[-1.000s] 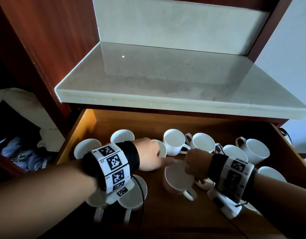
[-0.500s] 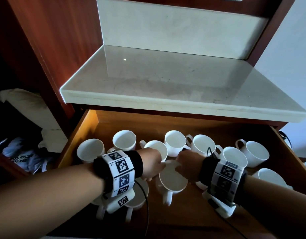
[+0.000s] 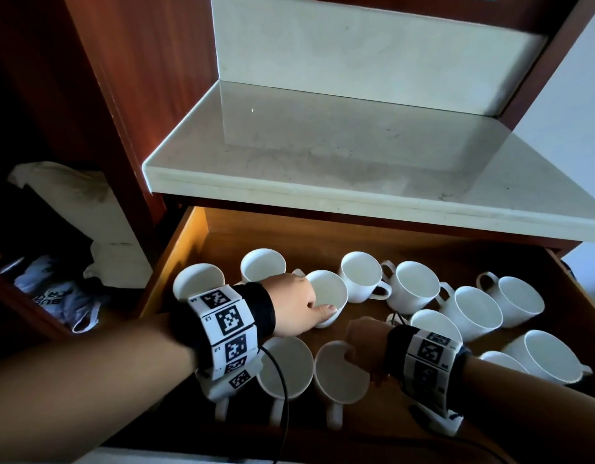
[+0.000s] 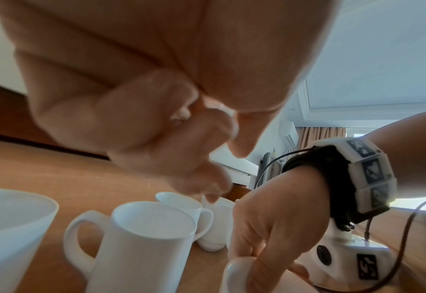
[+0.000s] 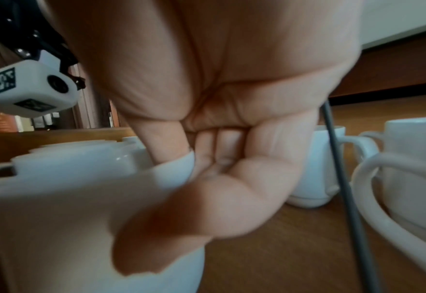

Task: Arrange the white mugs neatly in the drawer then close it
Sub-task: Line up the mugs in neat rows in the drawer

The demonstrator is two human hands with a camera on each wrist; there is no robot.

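Several white mugs stand in an open wooden drawer (image 3: 188,249). My left hand (image 3: 302,306) grips one mug (image 3: 331,291) in the back row, with the thumb against its near wall; the fingers are hidden behind it. In the left wrist view those fingers (image 4: 156,128) are curled. My right hand (image 3: 359,349) pinches the rim of another mug (image 3: 339,373) at the drawer's front, beside a front-row mug (image 3: 286,366). In the right wrist view the thumb (image 5: 156,234) lies outside this mug (image 5: 56,218) and the fingers inside.
More mugs stand loosely at the back (image 3: 413,286) and right (image 3: 547,356), handles pointing different ways. A pale stone counter (image 3: 356,162) overhangs the drawer's back. Clothes (image 3: 54,296) lie on a dark shelf to the left. Bare drawer floor (image 3: 373,316) shows between my hands.
My right hand has drawn its mug toward the drawer's front, next to the front-row mugs. My left hand has let go of that mug and taken hold of one in the back row.
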